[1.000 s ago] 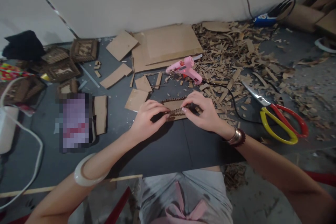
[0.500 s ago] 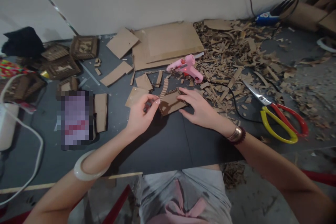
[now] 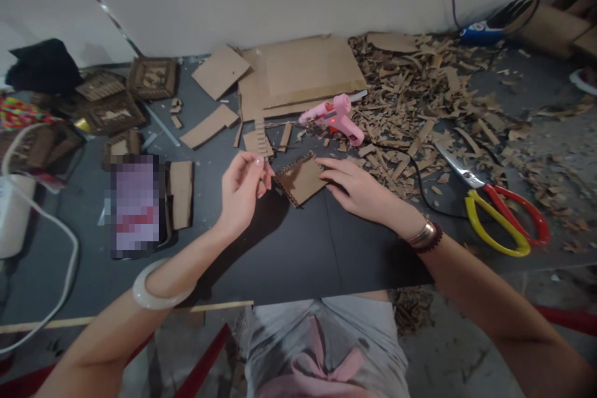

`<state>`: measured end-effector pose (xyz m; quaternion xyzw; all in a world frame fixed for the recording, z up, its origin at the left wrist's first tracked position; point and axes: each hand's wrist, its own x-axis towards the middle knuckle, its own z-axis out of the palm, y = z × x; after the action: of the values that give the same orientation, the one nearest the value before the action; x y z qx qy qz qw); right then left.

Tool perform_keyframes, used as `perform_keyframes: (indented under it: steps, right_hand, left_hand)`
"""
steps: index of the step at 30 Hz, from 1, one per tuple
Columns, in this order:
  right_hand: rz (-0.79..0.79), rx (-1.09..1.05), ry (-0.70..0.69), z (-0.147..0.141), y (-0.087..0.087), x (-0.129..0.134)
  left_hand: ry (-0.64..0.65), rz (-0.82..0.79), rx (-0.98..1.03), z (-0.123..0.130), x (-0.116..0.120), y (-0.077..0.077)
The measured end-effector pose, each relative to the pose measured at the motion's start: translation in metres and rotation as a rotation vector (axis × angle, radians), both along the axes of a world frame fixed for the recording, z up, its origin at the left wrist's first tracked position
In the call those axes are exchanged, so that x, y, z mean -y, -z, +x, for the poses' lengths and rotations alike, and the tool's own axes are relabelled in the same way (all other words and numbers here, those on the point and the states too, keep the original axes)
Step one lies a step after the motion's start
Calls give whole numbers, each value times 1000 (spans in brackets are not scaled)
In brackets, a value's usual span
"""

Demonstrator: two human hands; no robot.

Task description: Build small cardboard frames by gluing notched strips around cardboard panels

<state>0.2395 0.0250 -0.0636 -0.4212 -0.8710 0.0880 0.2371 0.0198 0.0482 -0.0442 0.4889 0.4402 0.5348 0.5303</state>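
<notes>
Your left hand (image 3: 240,188) pinches a corrugated strip (image 3: 261,139), probably flimsy; hold its end. Your right hand (image 3: 353,184), unclosed, touches the right side of the cardboard panel (image 3: 305,183).

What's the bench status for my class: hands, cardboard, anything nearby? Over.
Left hand pinching ridged strip. Right hand touching cardboard panel. Pink glue gun beyond panel, scissors off right.

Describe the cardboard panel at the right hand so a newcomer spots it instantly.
On the dark tabletop, find the pink glue gun. Just nearer the camera, at the fingertips of the right hand, is a small cardboard panel. Unlike the plain flat pieces nearby, it has a ridged edging along its left and far sides.
</notes>
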Motion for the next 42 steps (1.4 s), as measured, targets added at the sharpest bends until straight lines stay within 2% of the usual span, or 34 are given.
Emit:
perform_keyframes:
  steps: [4, 9, 16, 18, 20, 22, 24, 29, 34, 42]
  right_hand:
    - [42, 39, -24, 4, 3, -2]
    - [172, 48, -91, 5, 1, -4]
    - [359, -350, 19, 1, -17, 7]
    - [393, -413, -42, -1, -21, 14]
    - [388, -397, -174, -5, -22, 21]
    - [362, -297, -318, -11, -22, 25]
    - [329, -167, -387, -15, -21, 26]
    - [307, -23, -174, -15, -19, 18]
    - [316, 4, -217, -20, -19, 22]
    - [461, 42, -153, -17, -18, 23]
  left_hand:
    - [-4, -139, 81, 0, -4, -1]
    - [4, -263, 141, 0, -6, -3]
    - [-92, -161, 198, -2, -7, -1]
    - [-95, -176, 200, -2, -8, -1]
    - [-91, -186, 200, -2, -8, 0]
    - [-88, -180, 194, -3, -9, 0]
    - [-83, -168, 178, -3, -10, 1]
    - [-54, -87, 33, -2, -6, 2]
    - [14, 92, -167, 1, 2, -3]
    - [3, 168, -250, 1, 7, -4]
